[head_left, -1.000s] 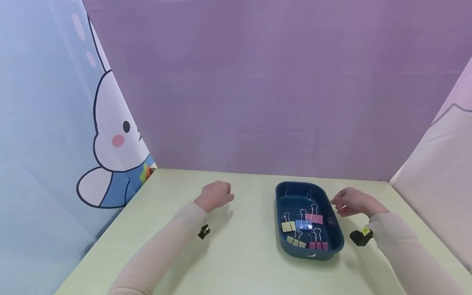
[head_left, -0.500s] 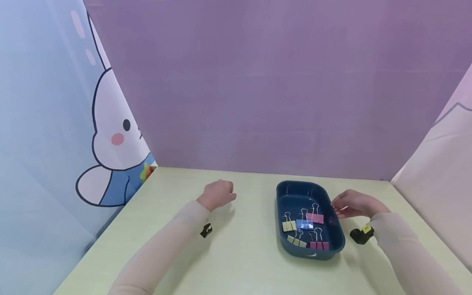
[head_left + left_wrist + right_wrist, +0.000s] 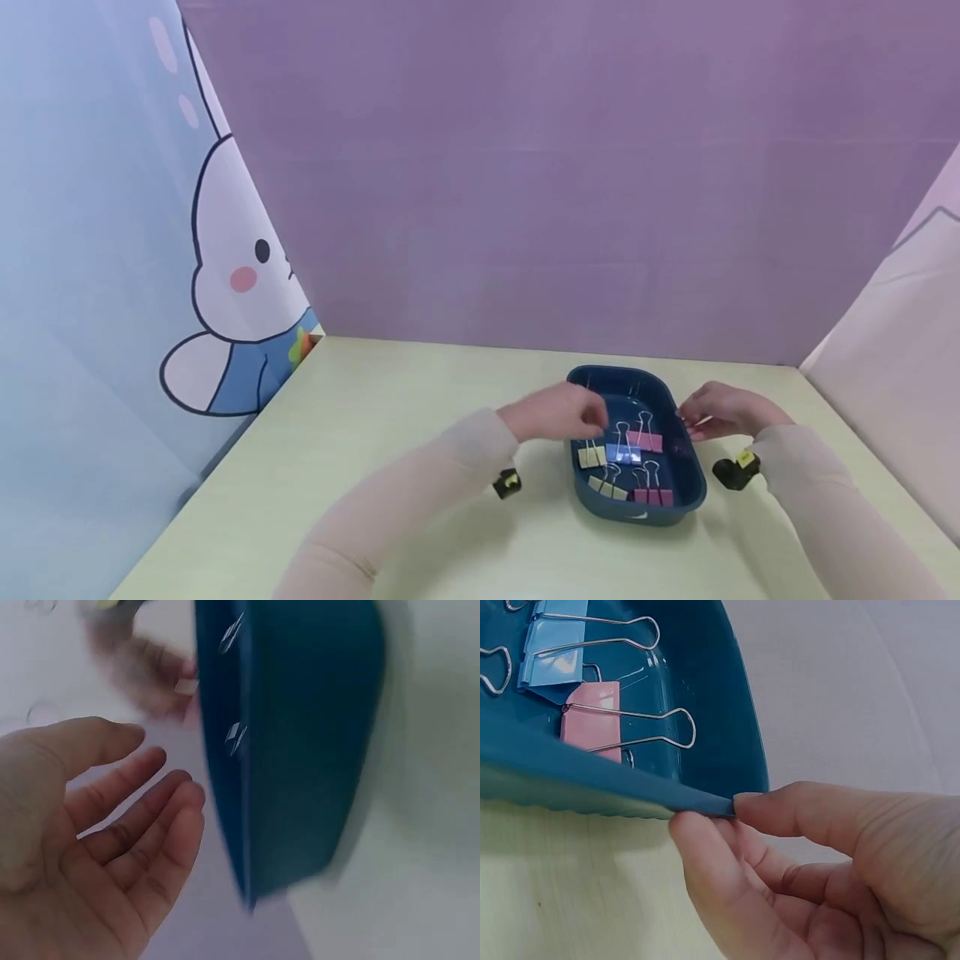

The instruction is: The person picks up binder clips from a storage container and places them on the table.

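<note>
A dark blue tray [image 3: 630,515] stands on the table and holds several binder clips. Among them are a blue binder clip [image 3: 622,454], a pink binder clip [image 3: 645,441] and a yellow binder clip [image 3: 592,457], with wire handles up. My right hand [image 3: 731,408] pinches the tray's right rim, thumb on one side and fingers on the other, as the right wrist view shows. My left hand [image 3: 562,412] hovers at the tray's left rim, holding nothing. In the left wrist view its fingers [image 3: 139,840] are relaxed and apart from the tray wall.
The pale table [image 3: 360,392] extends left and in front of the tray. A purple cloth backdrop [image 3: 525,183] rises at its far edge, with a rabbit-print curtain [image 3: 90,250] on the left and a pale curtain [image 3: 907,358] on the right.
My left hand has moved right, from over the table to the tray's left rim. My right hand has closed in slightly onto the right rim. The clips stay put inside the tray.
</note>
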Motion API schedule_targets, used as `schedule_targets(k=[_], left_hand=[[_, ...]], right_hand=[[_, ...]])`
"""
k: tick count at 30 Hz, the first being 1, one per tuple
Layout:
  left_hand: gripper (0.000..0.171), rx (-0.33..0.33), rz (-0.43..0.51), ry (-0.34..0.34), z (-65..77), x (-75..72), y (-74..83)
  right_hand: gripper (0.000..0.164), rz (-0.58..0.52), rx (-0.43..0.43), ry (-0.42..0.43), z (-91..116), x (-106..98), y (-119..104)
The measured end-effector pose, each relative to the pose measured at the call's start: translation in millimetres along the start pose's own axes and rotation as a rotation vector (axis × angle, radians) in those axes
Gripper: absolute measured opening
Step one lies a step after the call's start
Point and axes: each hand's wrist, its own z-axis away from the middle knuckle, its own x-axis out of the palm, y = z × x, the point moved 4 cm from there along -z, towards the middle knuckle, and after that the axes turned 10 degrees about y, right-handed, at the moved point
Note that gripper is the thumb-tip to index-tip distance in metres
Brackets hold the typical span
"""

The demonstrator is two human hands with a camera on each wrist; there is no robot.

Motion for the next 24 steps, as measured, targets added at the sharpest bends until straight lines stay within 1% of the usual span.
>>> schedule_targets(k=[2, 3, 5, 6, 9, 12, 15, 17, 24], left_hand=[[0.016, 0.008, -0.040, -0.050, -3.0, 14.2, 12.2], [0.017, 0.000, -0.073, -0.068, -4.0, 20.4, 16.5], [0.018, -0.024, -0.143, -0.100, -5.2, 31.0, 22.4], [0.018, -0.025, -0.180, -0.115, -5.3, 35.3, 24.9], [0.016, -0.005, -0.267, -0.152, -4.6, 45.5, 29.6], [0.012, 0.030, -0.304, -0.165, -3.8, 50.6, 31.7], [0.010, 0.042, -0.298, -0.152, -3.8, 51.6, 31.6], [0.008, 0.039, -0.277, -0.138, -3.9, 50.6, 31.6], [0.007, -0.023, -0.135, -0.130, -1.6, 43.8, 32.0]], right_hand=[[0.030, 0.003, 0.003, 0.002, 0.0, -0.1, -0.2], [0.029, 0.001, 0.007, 0.006, 0.1, 0.0, -0.5], [0.028, 0.001, -0.001, 0.003, 0.2, 0.6, -1.1], [0.028, 0.003, -0.005, 0.001, 0.4, 1.0, -1.3], [0.028, -0.003, 0.002, 0.005, 1.4, 2.3, -2.2], [0.027, -0.003, 0.008, 0.005, 1.8, 3.6, -3.7], [0.026, 0.008, 0.014, 0.005, 1.6, 4.6, -5.8], [0.026, 0.017, 0.022, 0.009, 1.4, 4.6, -7.0], [0.026, 0.041, 0.043, 0.021, -1.2, 2.6, -7.3]])
